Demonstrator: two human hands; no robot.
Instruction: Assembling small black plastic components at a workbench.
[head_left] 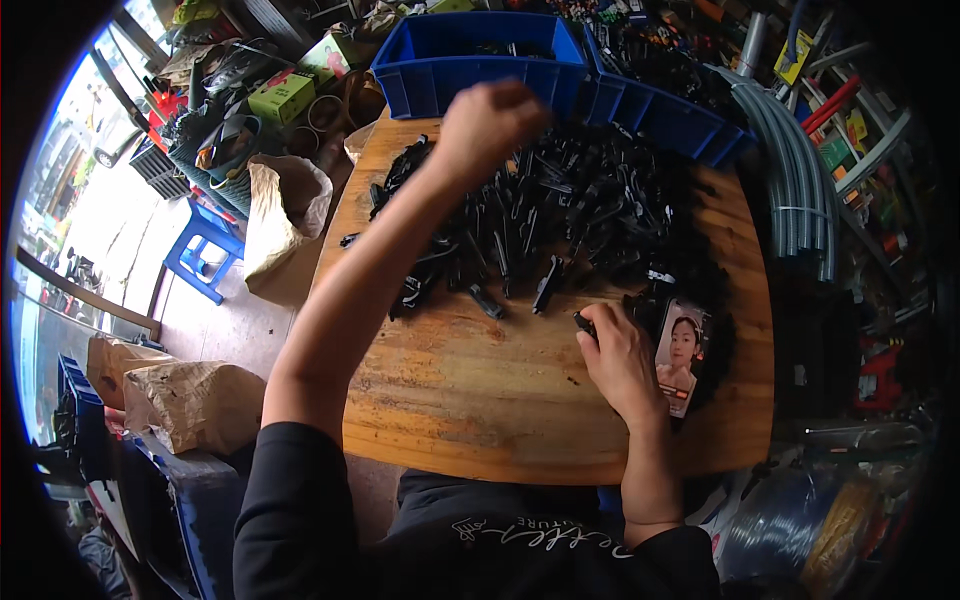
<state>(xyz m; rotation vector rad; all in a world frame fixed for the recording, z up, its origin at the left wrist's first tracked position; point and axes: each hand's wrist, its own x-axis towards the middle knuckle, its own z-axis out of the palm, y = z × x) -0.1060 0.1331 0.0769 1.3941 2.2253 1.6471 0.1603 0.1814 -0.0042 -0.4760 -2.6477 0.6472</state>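
My left hand (492,125) is stretched far out over the pile, in front of the near wall of a blue plastic bin (470,88). Motion blurs its fingers, so I cannot make out whether they hold anything. Closer in, my right hand (622,358) is closed around a small black plastic part (585,323), whose end pokes out past the fingertips. A big heap of similar black parts (590,200) covers the far half of the wooden table (470,410). Two loose pieces, a black clip-like part (548,283) and a shorter one (486,301), lie along its near edge.
A smartphone (681,355) with a lit screen leans against the heap, right of my right hand. Another blue bin (665,120) stands at the far right corner. Grey hoses (800,190) hang beyond it. Left of the table are a paper sack (280,225) and a blue stool (205,245).
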